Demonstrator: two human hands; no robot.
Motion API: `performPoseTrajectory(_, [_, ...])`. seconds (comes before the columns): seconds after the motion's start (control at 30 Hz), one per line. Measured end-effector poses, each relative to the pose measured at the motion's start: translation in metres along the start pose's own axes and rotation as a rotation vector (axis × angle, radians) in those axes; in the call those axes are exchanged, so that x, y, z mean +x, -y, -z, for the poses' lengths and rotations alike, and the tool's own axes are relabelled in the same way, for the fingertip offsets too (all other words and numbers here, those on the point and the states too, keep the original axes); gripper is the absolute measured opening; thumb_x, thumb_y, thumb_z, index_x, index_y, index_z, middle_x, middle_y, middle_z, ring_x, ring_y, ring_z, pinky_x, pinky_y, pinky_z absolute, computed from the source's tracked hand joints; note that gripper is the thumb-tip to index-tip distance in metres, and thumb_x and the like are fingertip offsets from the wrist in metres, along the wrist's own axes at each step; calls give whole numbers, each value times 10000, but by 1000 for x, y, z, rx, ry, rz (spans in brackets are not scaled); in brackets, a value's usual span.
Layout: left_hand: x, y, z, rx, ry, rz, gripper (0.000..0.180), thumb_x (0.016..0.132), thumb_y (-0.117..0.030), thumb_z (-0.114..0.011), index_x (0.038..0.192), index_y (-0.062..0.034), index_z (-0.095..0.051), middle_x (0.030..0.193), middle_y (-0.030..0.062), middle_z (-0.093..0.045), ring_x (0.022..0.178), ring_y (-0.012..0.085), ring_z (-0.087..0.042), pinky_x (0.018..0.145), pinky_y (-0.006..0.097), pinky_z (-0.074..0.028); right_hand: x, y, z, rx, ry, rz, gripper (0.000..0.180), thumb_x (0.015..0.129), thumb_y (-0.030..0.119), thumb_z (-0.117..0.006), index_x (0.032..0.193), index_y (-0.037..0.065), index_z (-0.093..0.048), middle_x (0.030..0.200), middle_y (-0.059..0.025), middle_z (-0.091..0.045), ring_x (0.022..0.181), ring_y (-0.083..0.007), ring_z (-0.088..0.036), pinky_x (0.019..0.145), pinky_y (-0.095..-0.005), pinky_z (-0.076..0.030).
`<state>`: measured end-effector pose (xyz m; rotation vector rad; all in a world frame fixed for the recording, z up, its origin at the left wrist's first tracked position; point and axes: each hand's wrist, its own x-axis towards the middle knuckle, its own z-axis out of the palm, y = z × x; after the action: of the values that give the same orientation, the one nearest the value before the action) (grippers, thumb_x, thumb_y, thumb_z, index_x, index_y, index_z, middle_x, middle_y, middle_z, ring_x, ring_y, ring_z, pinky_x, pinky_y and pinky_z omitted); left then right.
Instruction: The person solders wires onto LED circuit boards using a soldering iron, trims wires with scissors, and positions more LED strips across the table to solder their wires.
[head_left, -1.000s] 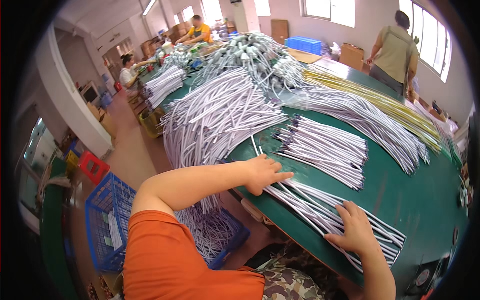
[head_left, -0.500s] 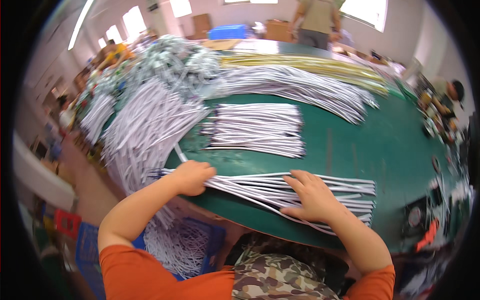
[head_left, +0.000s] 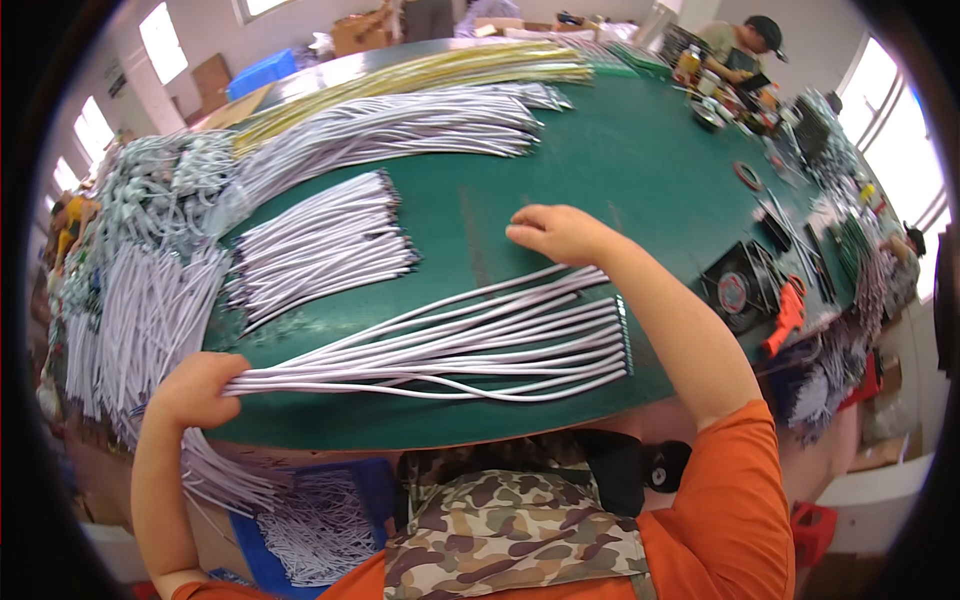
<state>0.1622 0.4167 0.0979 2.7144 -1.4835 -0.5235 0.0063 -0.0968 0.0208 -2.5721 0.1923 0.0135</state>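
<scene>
Near the table's front edge, my left hand is closed around one end of a bundle of white cables. The cables fan out to the right across the green table, their dark-tipped far ends roughly in line. My right hand hovers just beyond the bundle's right part, fingers drawn together, with nothing visible in them. Its forearm passes close by the cable ends. Farther back lies a neat batch of shorter white cables with dark ends, touched by neither hand.
Long white cables and yellow ones lie along the back of the table. Heaped cables hang over its left side. At right are a black fan-like device and an orange tool. Another person sits far right.
The view has turned right. My right hand has come off the cables and moved to their far side, its fingers drawing together. My left hand still grips the bundle, whose right ends now lie more even.
</scene>
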Motion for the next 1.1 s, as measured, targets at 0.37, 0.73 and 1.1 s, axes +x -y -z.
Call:
performPoseTrajectory(0.37, [19,-10,47,372,-422,-147,196,660,-18,-614,845,-52,-560,846,151,-545,849,391,-532,774,468,-407,-53,-53,11,-164,11,107,214,917,218,-603,1008,88,-747,1046,-130,-670,1055,-338,-633,934,-439,-509])
performPoseTrajectory(0.73, [168,-23,161,728,-781,-530,251,707,-8,-687,921,-82,-578,915,81,-562,963,307,-567,927,422,-409,-100,-64,4,-64,-89,-7,200,879,229,-656,925,45,-720,971,-160,-683,940,-358,-661,840,-442,-536])
performPoseTrajectory(1.1, [391,-76,212,709,-879,-527,279,843,-29,-666,1097,-144,-648,1237,47,-606,1331,251,-503,1200,496,-256,-152,-12,-15,262,-49,-357,246,893,237,-671,993,12,-684,863,-164,-710,844,-356,-691,786,-452,-542])
